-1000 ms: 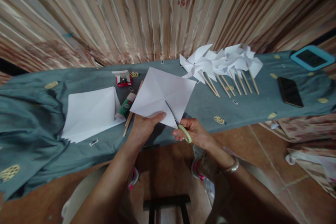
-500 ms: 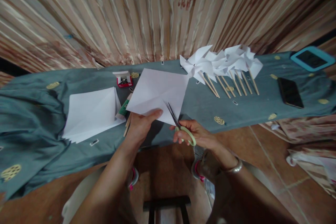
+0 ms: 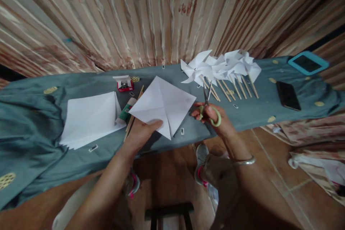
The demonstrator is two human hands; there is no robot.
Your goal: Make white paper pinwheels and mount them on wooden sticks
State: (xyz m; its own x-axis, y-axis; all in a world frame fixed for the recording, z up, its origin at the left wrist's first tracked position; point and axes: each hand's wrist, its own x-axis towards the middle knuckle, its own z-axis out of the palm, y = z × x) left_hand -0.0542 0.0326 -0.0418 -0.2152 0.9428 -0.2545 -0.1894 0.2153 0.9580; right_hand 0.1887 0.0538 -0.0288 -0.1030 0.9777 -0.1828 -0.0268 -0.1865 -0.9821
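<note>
My left hand (image 3: 144,132) grips a square sheet of white paper (image 3: 161,102) near its lower left edge, thumb on top and fingers hidden beneath. Crease lines cross the sheet, and a slit runs inward from its lower corner. To the right of the paper, my right hand (image 3: 212,116) holds scissors (image 3: 208,106) with pale green handles. Their blades are parted, point away from me and are apart from the sheet. Finished paper pinwheels (image 3: 202,66) on wooden sticks lie just beyond the scissors. Left of the held sheet is a stack of white paper (image 3: 90,116).
On the cloth-covered table (image 3: 151,143) lie a green glue stick (image 3: 125,111), thin wooden sticks (image 3: 129,125) and a small red box of pins (image 3: 125,85). A black phone (image 3: 288,95) and a blue-framed device (image 3: 308,63) rest at the right. A curtain (image 3: 167,18) hangs behind.
The scissors have come away from the paper, moving right and upward, blades now apart from it. The sheet has been turned, so its slit corner points toward me.
</note>
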